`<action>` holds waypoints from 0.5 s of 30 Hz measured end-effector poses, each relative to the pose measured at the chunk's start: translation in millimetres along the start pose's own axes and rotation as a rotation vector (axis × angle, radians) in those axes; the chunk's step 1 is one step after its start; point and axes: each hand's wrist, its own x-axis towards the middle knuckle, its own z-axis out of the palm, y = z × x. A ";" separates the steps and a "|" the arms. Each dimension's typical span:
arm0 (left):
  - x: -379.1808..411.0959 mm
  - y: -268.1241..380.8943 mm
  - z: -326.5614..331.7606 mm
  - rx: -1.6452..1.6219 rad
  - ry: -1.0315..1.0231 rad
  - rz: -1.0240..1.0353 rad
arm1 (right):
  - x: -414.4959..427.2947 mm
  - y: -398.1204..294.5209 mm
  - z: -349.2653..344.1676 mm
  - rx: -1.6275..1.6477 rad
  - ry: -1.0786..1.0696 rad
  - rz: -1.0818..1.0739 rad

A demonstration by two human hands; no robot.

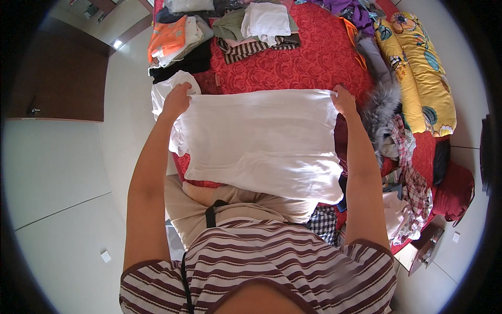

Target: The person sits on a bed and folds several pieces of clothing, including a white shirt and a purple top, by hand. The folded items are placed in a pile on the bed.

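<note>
A white cloth garment [259, 125] is stretched wide between my two hands over the bed and my lap. My left hand [178, 100] pinches its far left corner, and my right hand [344, 101] grips the far right corner. Its near part is doubled over in a loose fold. Beside and partly beneath my left hand lies another white garment [160, 92], crumpled, with small dark print. Red rose-patterned bedding [259, 74] spreads beyond the held cloth.
Folded clothes in a pile [168, 37] with an orange top lie at the far left. A second stack, topped by a folded white garment [266, 19], sits beside it. Grey fur trim [378, 110], a plaid shirt [415, 184] and yellow floral bedding [425, 74] line the right.
</note>
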 end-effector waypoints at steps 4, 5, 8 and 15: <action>-1.6 4.4 0.9 0.116 -0.014 0.091 | -6.5 -12.0 -6.0 -0.140 -0.027 -0.113; -3.7 5.4 1.2 0.123 0.008 0.111 | -8.5 -22.8 -10.1 -0.208 -0.012 -0.157; -10.6 17.5 0.6 0.151 0.015 0.151 | -5.5 -42.8 -13.5 -0.338 -0.085 -0.151; -14.8 77.8 33.2 0.185 0.040 0.498 | 8.0 -41.4 10.3 -0.353 -0.116 -0.076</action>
